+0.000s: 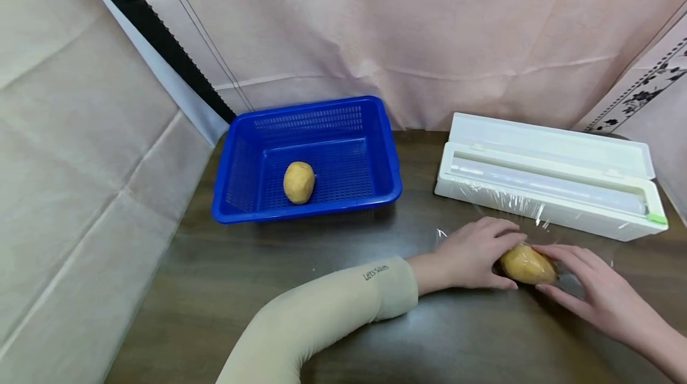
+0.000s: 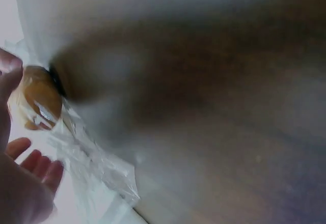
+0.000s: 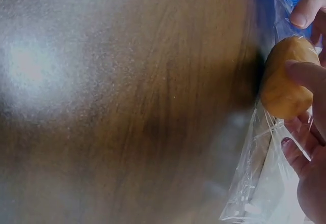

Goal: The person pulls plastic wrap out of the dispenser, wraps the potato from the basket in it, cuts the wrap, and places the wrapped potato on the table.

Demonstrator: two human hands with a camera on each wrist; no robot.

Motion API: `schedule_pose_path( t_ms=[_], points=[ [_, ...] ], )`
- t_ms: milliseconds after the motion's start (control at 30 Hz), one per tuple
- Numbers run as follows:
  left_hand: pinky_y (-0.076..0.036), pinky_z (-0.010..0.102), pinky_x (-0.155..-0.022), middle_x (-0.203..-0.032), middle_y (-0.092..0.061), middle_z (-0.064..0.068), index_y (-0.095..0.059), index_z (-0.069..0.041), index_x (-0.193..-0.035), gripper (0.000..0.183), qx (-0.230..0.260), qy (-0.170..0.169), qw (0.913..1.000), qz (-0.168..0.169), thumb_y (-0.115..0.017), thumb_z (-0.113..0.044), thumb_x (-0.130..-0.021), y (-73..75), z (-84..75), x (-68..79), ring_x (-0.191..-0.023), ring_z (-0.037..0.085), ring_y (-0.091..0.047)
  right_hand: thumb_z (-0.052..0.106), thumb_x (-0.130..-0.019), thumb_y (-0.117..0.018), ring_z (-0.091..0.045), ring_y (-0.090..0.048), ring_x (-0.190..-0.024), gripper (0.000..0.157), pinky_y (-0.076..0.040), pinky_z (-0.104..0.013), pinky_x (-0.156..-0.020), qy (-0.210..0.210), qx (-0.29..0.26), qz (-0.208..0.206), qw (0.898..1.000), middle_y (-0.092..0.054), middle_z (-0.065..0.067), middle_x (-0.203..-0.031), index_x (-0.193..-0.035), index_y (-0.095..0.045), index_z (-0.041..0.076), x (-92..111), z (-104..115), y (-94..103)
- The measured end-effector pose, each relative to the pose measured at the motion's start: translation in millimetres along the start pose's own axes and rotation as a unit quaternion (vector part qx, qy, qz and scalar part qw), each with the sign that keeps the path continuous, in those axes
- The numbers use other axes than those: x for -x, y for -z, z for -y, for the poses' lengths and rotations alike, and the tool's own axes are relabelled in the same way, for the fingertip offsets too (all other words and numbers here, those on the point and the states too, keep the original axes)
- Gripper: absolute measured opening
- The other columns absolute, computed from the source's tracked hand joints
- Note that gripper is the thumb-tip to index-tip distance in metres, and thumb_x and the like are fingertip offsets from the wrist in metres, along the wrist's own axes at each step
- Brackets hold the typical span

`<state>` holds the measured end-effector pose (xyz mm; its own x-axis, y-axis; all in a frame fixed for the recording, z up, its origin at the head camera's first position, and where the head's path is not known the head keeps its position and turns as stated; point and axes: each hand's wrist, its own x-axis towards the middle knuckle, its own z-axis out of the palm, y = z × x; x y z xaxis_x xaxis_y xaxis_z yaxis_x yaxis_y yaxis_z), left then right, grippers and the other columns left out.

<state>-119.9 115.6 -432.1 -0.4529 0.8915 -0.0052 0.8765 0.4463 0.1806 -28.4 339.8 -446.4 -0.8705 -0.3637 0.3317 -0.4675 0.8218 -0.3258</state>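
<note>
A potato (image 1: 528, 264) with clear cling film around it is between my two hands, just above or on the table. My right hand (image 1: 603, 294) holds its right end, the thumb (image 3: 305, 76) pressed on the skin in the right wrist view. At the other end my left hand (image 1: 477, 253) has its thumb and fingers spread around the potato; the left wrist view shows them apart from it. Loose cling film (image 2: 109, 175) trails from the potato under the fingers. Some of the right hand's fingers are hidden behind the potato.
Behind the hands stands a white cling film box (image 1: 547, 205), its lid raised and a roll inside. A blue plastic basket (image 1: 306, 213) at the back left holds another potato (image 1: 299, 182). Pale cloth (image 1: 429, 26) hangs behind the dark wooden table (image 1: 225, 288).
</note>
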Motion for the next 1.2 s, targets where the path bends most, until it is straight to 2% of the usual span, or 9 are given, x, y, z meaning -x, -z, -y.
schedule_pose_path(
  t_ms=[133,333,467,633,700,867,933,1100,1200],
  points=[
    [-0.034,0.018,-0.103,-0.140,-0.043,-0.008,-0.038,-0.023,-0.147,0.073,-0.030,-0.036,0.9988,-0.014,-0.060,-0.059,-0.086,-0.1,-7.1,1.1,-0.127,0.006,-0.041,0.011,-0.056,-0.090,0.005,-0.044,-0.101,0.080,-0.034,-0.007,-0.081,-0.012,-0.006,-0.001,1.000,-0.058,0.007,-0.114,-0.130,-0.059,0.014,1.4,-1.7,0.0],
    [-0.035,0.016,-0.099,-0.136,-0.046,-0.009,-0.040,-0.025,-0.145,0.070,-0.016,-0.020,0.9995,-0.021,-0.062,-0.055,-0.086,-3.9,-9.4,-1.9,-0.122,0.005,-0.044,0.010,-0.061,-0.090,0.006,-0.048,-0.089,0.077,-0.040,-0.008,-0.070,-0.042,-0.021,0.010,0.999,-0.058,0.011,-0.110,-0.131,-0.058,0.019,1.8,-5.5,0.0],
    [-0.035,0.016,-0.100,-0.136,-0.046,-0.007,-0.040,-0.023,-0.145,0.072,-0.016,-0.022,0.9991,-0.034,-0.064,-0.055,-0.086,-6.5,-8.1,-5.4,-0.122,0.005,-0.045,0.010,-0.062,-0.089,0.007,-0.050,-0.088,0.076,-0.037,-0.007,-0.071,-0.058,-0.031,0.003,0.998,-0.059,0.011,-0.106,-0.131,-0.058,0.019,2.0,-6.9,1.7],
    [-0.035,0.016,-0.100,-0.133,-0.050,-0.008,-0.046,-0.023,-0.141,0.064,-0.020,-0.017,0.9984,-0.050,-0.064,-0.051,-0.087,-7.9,-5.8,-11.0,-0.118,0.005,-0.048,0.006,-0.062,-0.088,0.008,-0.049,-0.094,0.078,-0.036,-0.004,-0.079,-0.053,-0.049,-0.013,0.997,-0.055,0.006,-0.116,-0.132,-0.058,0.015,0.6,-8.6,1.6],
    [-0.035,0.015,-0.100,-0.133,-0.051,-0.009,-0.047,-0.024,-0.141,0.062,-0.017,-0.009,0.9989,-0.042,-0.063,-0.052,-0.088,-6.7,-4.8,-14.1,-0.118,0.004,-0.048,0.005,-0.061,-0.088,0.008,-0.049,-0.094,0.077,-0.035,-0.004,-0.081,-0.051,-0.053,-0.018,0.997,-0.054,0.006,-0.118,-0.132,-0.058,0.014,0.3,-9.3,1.2],
    [-0.034,0.015,-0.100,-0.135,-0.050,-0.013,-0.044,-0.028,-0.143,0.064,0.007,0.021,0.9997,0.004,-0.062,-0.054,-0.087,-0.7,-2.3,-22.3,-0.119,0.001,-0.047,0.007,-0.062,-0.089,0.010,-0.049,-0.092,0.074,-0.036,-0.005,-0.078,-0.062,-0.041,-0.029,0.997,-0.059,0.010,-0.111,-0.129,-0.060,0.018,0.4,-10.6,2.2],
    [-0.034,0.015,-0.100,-0.136,-0.050,-0.014,-0.043,-0.030,-0.143,0.064,0.013,0.029,0.9994,0.016,-0.062,-0.054,-0.087,1.1,-1.1,-25.7,-0.120,0.000,-0.047,0.011,-0.062,-0.089,0.012,-0.047,-0.095,0.073,-0.036,-0.009,-0.077,-0.062,-0.025,-0.026,0.997,-0.061,0.009,-0.110,-0.129,-0.061,0.020,0.4,-10.9,3.9],
    [-0.036,0.016,-0.097,-0.134,-0.051,-0.014,-0.042,-0.030,-0.143,0.066,0.029,0.039,0.9986,0.022,-0.065,-0.052,-0.086,3.0,2.9,-32.5,-0.119,-0.001,-0.048,0.017,-0.061,-0.090,0.007,-0.045,-0.101,0.073,-0.031,-0.016,-0.081,-0.041,-0.001,-0.016,0.999,-0.063,0.006,-0.108,-0.128,-0.061,0.019,-3.2,-10.9,7.1],
    [-0.037,0.015,-0.095,-0.131,-0.052,-0.014,-0.044,-0.030,-0.142,0.064,0.052,0.049,0.9972,0.023,-0.065,-0.052,-0.086,3.7,4.9,-34.7,-0.115,-0.002,-0.049,0.015,-0.060,-0.090,0.005,-0.047,-0.093,0.074,-0.033,-0.010,-0.079,-0.042,-0.004,-0.017,0.999,-0.061,0.009,-0.102,-0.128,-0.061,0.018,-5.6,-11.2,6.9]
  ],
)
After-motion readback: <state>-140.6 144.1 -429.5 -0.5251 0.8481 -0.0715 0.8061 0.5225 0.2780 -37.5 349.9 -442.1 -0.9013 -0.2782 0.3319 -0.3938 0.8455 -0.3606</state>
